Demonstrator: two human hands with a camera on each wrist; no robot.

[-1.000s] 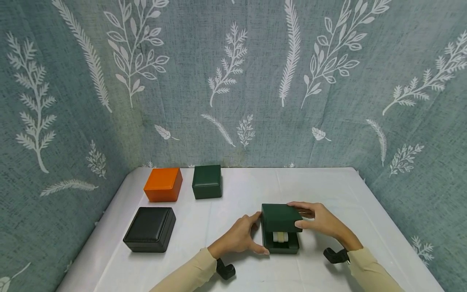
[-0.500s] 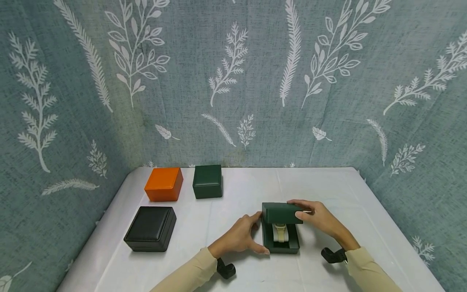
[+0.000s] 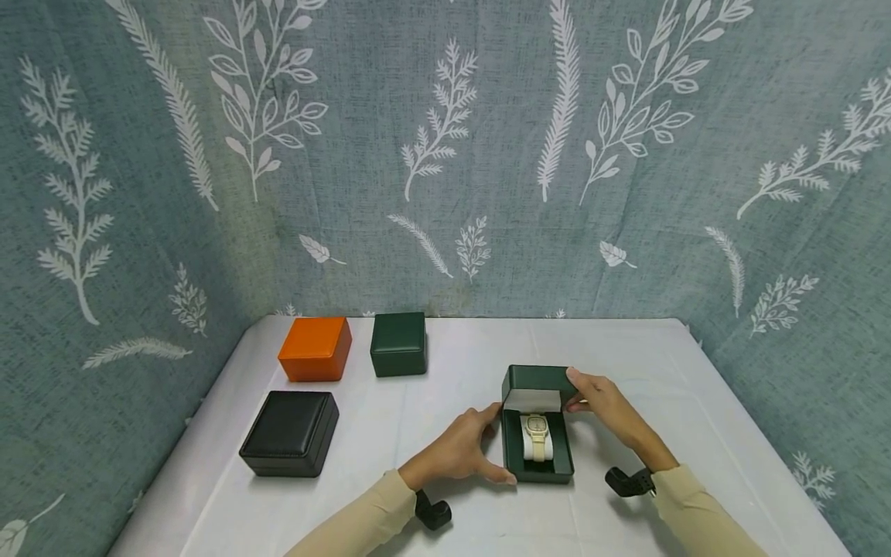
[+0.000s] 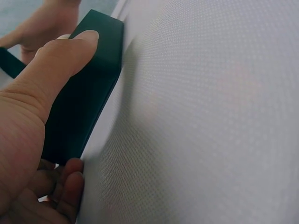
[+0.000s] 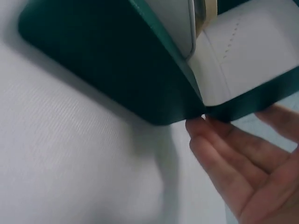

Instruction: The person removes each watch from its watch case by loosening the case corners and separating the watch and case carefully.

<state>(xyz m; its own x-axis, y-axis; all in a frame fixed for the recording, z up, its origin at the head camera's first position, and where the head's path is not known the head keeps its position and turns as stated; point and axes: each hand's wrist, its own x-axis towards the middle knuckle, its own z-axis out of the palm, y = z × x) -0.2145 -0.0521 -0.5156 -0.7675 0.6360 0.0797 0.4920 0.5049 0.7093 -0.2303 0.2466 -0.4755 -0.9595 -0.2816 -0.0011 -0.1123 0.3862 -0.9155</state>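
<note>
A dark green watch box (image 3: 509, 456) stands on the table with its lid (image 3: 536, 377) raised, showing a white lining. Inside, a gold-coloured watch (image 3: 537, 437) is wrapped round a white cushion. My left hand (image 3: 462, 449) grips the box along its left side, thumb (image 4: 70, 56) at the near corner and fingers at the far end. At the lid's right edge, my right hand (image 3: 609, 406) holds it between thumb and fingers. The right wrist view shows those fingers (image 5: 224, 149) right by the hinge, below the white lid lining (image 5: 252, 51).
Three closed boxes stand to the left: an orange box (image 3: 315, 348) and another green box (image 3: 398, 344) at the back, a black box (image 3: 289, 433) nearer. A white cloth covers the table (image 3: 445, 534). Leaf-patterned curtain (image 3: 445, 155) hangs behind and at both sides.
The right hand has swung the lid up and back, bringing the watch and the white lining into full sight. The left hand has stayed on the box's left side.
</note>
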